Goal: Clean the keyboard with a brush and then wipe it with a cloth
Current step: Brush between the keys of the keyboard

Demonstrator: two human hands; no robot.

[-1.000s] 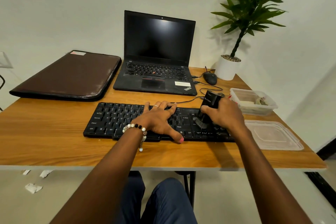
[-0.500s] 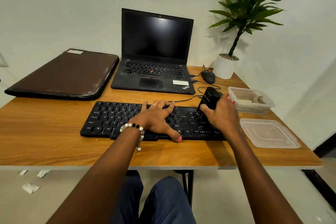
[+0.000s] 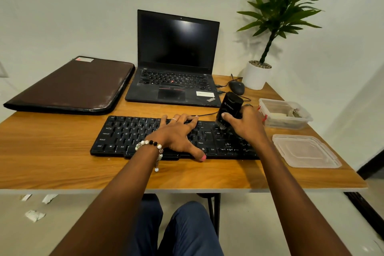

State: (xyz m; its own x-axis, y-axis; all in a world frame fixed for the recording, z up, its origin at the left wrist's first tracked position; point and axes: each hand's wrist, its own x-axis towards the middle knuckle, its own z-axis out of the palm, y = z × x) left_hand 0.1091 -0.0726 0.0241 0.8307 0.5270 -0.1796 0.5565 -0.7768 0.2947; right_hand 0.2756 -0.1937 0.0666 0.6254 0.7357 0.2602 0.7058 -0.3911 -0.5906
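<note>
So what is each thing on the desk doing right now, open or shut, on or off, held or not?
laptop: lid open, screen dark
keyboard: flat, pressed down by left hand
brush: gripped in right hand, bristles on keys
plastic box: open
box lid: off, lying flat
sleeve case: closed, flat
mouse: untouched

Keyboard [image 3: 145, 137] lies before laptop [image 3: 176, 72] on table [image 3: 52, 162].

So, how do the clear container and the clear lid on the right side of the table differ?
The container is deep and holds small items; the lid is flat and holds nothing. The container lies farther from the person, the lid nearer the table's front edge. Both are clear plastic, rectangular, and untouched by either hand.
</note>
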